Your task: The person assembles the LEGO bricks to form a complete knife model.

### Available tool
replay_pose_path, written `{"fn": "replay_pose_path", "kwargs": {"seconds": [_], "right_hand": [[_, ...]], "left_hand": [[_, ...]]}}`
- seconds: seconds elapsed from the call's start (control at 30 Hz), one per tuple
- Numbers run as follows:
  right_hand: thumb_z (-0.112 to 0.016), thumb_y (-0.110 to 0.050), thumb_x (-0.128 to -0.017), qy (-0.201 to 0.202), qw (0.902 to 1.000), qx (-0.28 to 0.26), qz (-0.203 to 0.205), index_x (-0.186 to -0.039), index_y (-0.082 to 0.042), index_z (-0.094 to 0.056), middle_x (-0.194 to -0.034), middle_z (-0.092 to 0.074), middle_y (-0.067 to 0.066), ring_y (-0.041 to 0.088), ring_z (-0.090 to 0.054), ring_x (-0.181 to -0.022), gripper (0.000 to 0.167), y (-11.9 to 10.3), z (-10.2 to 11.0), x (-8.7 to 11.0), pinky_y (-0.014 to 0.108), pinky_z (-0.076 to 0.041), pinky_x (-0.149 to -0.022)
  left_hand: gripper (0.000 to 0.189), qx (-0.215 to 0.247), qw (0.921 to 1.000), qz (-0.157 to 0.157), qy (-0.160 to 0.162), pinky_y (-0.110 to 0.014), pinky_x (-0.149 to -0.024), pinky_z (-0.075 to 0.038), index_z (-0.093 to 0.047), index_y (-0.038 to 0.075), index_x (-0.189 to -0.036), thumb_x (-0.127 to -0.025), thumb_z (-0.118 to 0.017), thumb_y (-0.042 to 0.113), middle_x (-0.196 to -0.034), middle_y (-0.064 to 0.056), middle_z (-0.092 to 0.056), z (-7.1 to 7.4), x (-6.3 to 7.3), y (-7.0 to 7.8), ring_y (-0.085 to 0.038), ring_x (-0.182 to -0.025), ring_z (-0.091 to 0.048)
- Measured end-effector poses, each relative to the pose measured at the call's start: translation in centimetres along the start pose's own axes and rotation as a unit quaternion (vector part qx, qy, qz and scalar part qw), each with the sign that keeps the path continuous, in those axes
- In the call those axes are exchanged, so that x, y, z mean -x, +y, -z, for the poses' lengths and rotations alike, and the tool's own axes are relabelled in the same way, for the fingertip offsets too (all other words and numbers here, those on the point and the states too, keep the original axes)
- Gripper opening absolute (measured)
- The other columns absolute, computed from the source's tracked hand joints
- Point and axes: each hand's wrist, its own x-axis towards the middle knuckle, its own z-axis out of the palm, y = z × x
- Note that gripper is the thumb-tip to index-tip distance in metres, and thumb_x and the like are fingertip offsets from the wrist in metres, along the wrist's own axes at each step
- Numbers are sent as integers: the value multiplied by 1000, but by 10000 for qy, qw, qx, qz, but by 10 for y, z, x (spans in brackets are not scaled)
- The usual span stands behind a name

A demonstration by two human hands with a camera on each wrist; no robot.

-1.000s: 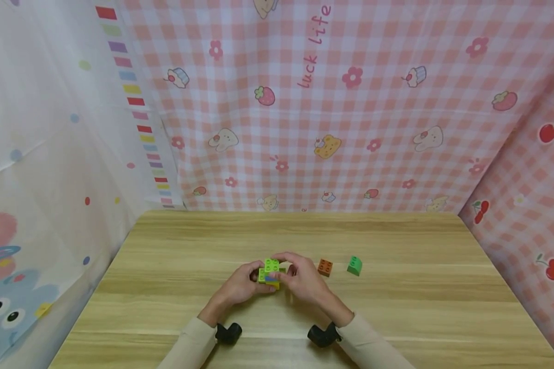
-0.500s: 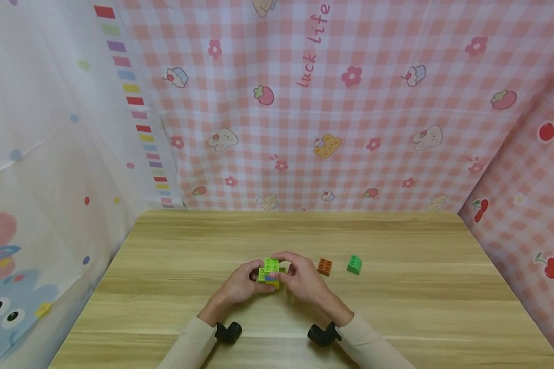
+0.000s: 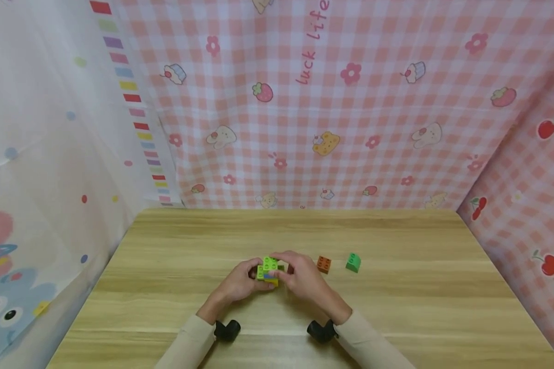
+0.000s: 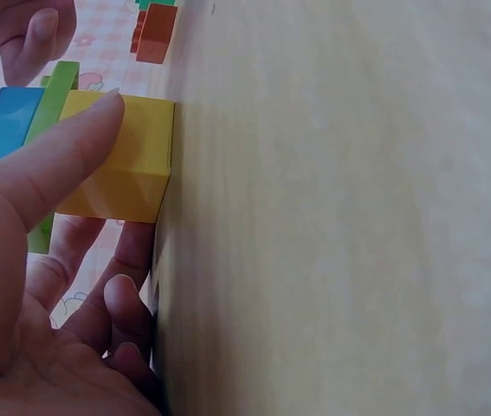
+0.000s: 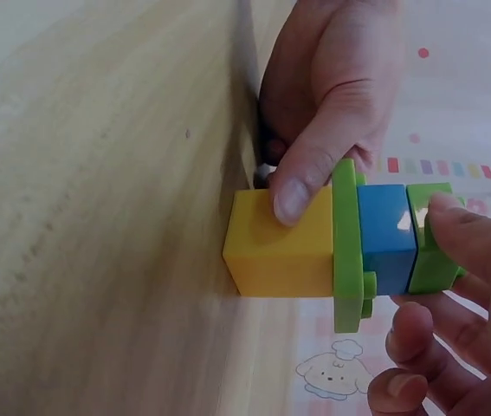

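A small stack of toy building bricks stands between the two hands on the table. At its bottom is a yellow block (image 5: 284,260), then a wider light green plate (image 5: 346,251), a blue brick (image 5: 386,238) and a light green brick (image 3: 270,263) on top. My left hand (image 3: 240,282) grips the yellow block, its thumb across one face and fingers behind. From the other side my right hand (image 3: 303,279) pinches the top light green brick between thumb and fingers. In the right wrist view, that brick sits right against the blue one.
A brown-orange brick (image 3: 324,264) lies on the table (image 3: 397,307) just right of the right hand. Further right is a green brick with a curved side (image 3: 353,262). A pink checked cloth (image 3: 332,107) hangs behind the table's back edge.
The head view has tilted slightly, so everything sits a little higher or lower in it. Both hands keep their hold on the stack, with no visible movement of the bricks.
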Motion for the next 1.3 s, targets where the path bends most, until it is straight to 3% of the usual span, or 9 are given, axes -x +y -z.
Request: {"fn": "replay_pose_path", "kwargs": {"seconds": [0.13, 0.3, 0.77, 1.3], "right_hand": [[-73, -23, -91, -24, 9986, 446, 270, -125, -12, -68, -115, -71, 3, 4, -52, -67, 36, 0, 1, -3, 20, -46, -58], [-74, -21, -91, -85, 9973, 589, 426, -125, -7, -68, -115, -71, 6, 4, -54, -68, 38, -2, 4, -6, 19, -46, -59], [-73, -22, -91, -160, 9995, 213, 161, -128, -8, -66, -121, -69, 9, 8, -56, -68, 40, 3, 2, -6, 20, -47, -57], [-73, -22, -91, 57, 9997, 7, 235, -128, -6, -65, -122, -68, 11, 5, -53, -66, 41, 7, -4, 1, 21, -47, -57]], "left_hand": [[31, -15, 10000, 22, 2, -30, -76, -47, -62, 12, -101, -80, -84, 20, -97, -2, -64, 2, 0, -1, -16, -87, -58], [31, -56, 10000, 58, 26, -33, -77, -47, -63, 12, -101, -80, -84, 20, -98, -2, -63, 4, -1, 1, -17, -88, -58], [30, -38, 10000, 86, 21, -32, -74, -46, -63, 13, -101, -81, -83, 20, -96, -2, -63, 5, 0, 4, -17, -85, -56], [29, -23, 10000, 43, -4, -30, -72, -45, -62, 12, -99, -81, -83, 19, -93, -2, -61, 2, 1, 3, -16, -83, -54]]}}
